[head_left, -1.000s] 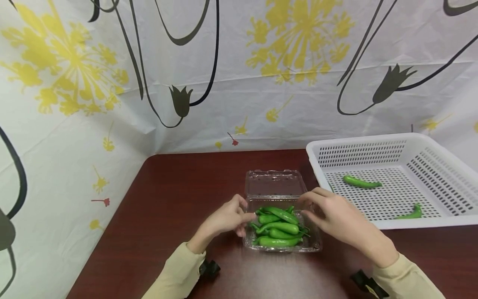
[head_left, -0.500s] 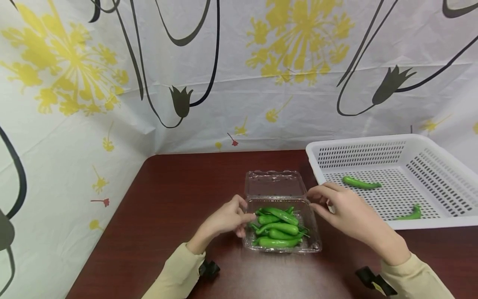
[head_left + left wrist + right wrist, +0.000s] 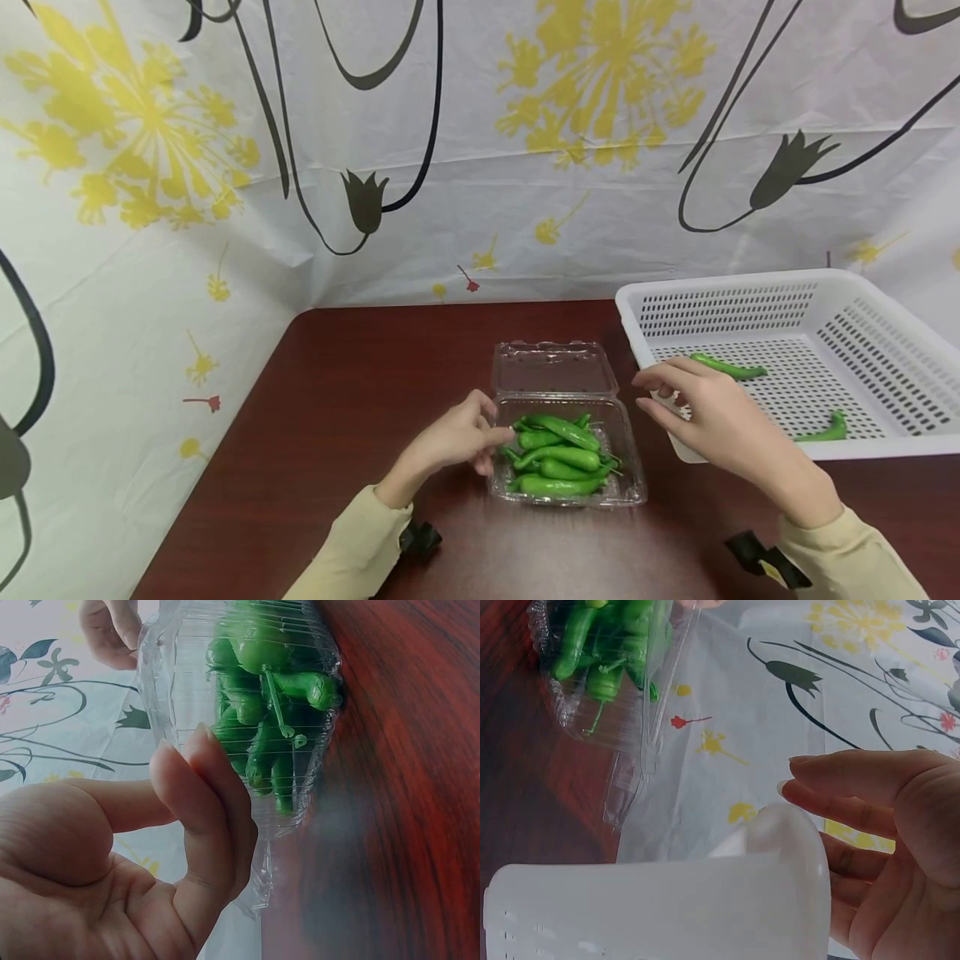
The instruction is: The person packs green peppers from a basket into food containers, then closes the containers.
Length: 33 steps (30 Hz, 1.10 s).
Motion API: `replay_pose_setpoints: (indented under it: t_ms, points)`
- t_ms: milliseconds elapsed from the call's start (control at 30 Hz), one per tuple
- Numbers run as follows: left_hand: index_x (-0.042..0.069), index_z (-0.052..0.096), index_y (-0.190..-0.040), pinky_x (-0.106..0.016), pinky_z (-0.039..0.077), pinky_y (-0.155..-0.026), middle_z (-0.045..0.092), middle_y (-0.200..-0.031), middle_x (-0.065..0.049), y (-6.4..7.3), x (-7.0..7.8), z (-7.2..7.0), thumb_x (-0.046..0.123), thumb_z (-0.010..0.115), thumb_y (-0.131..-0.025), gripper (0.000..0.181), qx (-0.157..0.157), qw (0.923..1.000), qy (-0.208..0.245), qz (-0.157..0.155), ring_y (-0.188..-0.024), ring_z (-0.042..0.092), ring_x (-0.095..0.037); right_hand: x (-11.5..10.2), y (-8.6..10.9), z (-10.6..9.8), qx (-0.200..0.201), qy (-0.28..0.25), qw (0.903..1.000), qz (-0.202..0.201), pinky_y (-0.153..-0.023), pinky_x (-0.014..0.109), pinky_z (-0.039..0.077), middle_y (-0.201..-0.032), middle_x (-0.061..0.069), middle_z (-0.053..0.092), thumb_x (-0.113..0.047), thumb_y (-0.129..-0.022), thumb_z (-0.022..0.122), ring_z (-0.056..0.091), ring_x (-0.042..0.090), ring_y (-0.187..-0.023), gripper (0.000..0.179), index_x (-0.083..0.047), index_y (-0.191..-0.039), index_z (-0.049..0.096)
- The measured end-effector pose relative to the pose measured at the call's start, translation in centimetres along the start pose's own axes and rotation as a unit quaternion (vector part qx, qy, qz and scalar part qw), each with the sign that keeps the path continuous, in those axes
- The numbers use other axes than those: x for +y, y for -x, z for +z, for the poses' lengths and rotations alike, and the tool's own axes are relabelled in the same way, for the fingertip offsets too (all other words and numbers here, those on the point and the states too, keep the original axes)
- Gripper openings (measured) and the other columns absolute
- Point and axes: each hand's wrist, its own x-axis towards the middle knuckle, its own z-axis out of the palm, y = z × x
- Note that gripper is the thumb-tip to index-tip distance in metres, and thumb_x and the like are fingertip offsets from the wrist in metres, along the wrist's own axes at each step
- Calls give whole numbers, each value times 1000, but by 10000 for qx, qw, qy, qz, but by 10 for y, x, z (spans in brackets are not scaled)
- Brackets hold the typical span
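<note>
Several green peppers (image 3: 558,458) lie in a clear plastic clamshell container (image 3: 622,492), its lid (image 3: 555,367) folded back behind it. At its left side my left hand (image 3: 457,433) holds the rim, thumb over the edge and fingers along the outer wall. In the left wrist view the fingers (image 3: 202,817) are bent against the ribbed wall; the thumb tip is hidden. My right hand (image 3: 720,421) hovers over the left edge of a white perforated basket (image 3: 892,292), holding nothing. In the right wrist view its fingertips (image 3: 795,793) show just past the basket's rim.
One green pepper (image 3: 727,367) lies toward the back of the basket, partly behind my right hand, and another pepper (image 3: 825,427) near its front. The dark red table (image 3: 360,392) meets a flower-patterned white cloth (image 3: 465,208) at the back and left.
My right hand has moved right, from above the container's right side to over the basket's left edge. The left hand, container and peppers have stayed put.
</note>
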Motion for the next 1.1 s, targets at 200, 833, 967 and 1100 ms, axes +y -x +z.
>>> replay_pose_setpoints:
  t_ms: [200,833,967,1100]
  points:
    - [-8,43,-122,-42,57,-54,64,-75,-18,1,1,0,14,70,-96,43,-10,10000,13,8,-45,58,-13,4,0,-3,-55,108,9999,28,-64,32,55,-93,-6,67,-3,-76,84,63,12,-78,31,-13,-103,73]
    - [-8,43,-122,-39,57,-53,64,-76,-18,-2,0,0,14,70,-97,44,-6,10000,30,-43,-45,58,-13,17,5,-9,-145,312,9993,168,-62,35,55,-95,-2,67,-5,-78,84,64,14,-74,24,-11,-99,74]
    - [-8,43,-122,-37,57,-53,64,-76,-18,-1,0,0,14,70,-97,43,-6,10000,30,-38,-45,58,-13,21,5,-10,-169,365,9991,134,-61,34,55,-92,-4,67,-5,-77,83,64,13,-74,25,-11,-99,75]
    - [-8,43,-123,-38,57,-53,64,-76,-18,-1,0,0,14,70,-97,43,-10,10000,34,-58,-45,58,-13,24,6,-11,-222,353,9990,151,-62,35,55,-93,-3,68,-5,-77,83,64,13,-75,26,-9,-101,75]
